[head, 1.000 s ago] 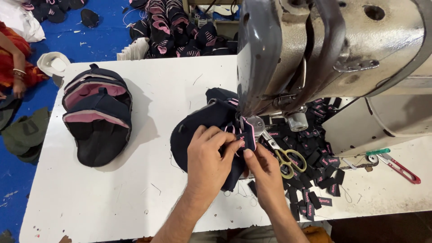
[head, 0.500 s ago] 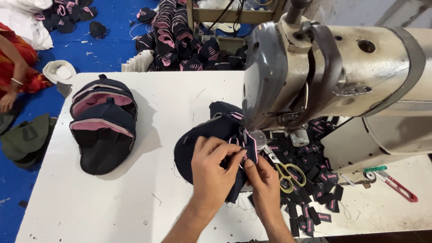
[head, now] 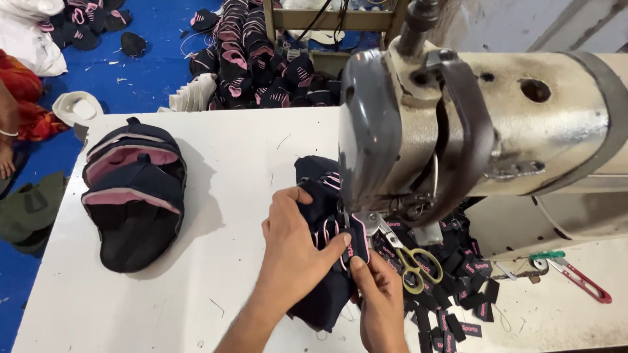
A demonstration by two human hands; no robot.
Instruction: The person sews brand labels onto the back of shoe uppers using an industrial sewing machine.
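The left hand [head: 294,245] is lying palm down on a dark navy shoe upper [head: 320,216] with pink trim, fingers spread and pressing the fabric flat on the white counter [head: 229,163], its thumb reaching toward the right hand. The right hand [head: 376,294] is coming in from below, its thumb and fingertips closing on a small dark label [head: 356,247] with pink edging, pinching it against the fabric. Both are sitting right under the head of a worn, cream-coloured sewing machine [head: 497,124], whose needle area [head: 366,219] is hanging just above the label. The shoe upper is lying on the counter in front of the machine, partly tucked beneath it, with its lower end drooping toward the near edge.

Just to the right of the hands, a pair of yellow-handled scissors [head: 415,265] is resting on a loose heap of small dark labels [head: 458,287] spreading along the machine's base. Farther right, a red and green thread snipper [head: 575,274] is lying on the counter. On the left of the counter, well apart from the hands, a stack of finished dark and pink uppers [head: 134,193] is sitting. Beyond the far edge, more such pieces [head: 261,72] are piling up on the blue floor [head: 150,33]
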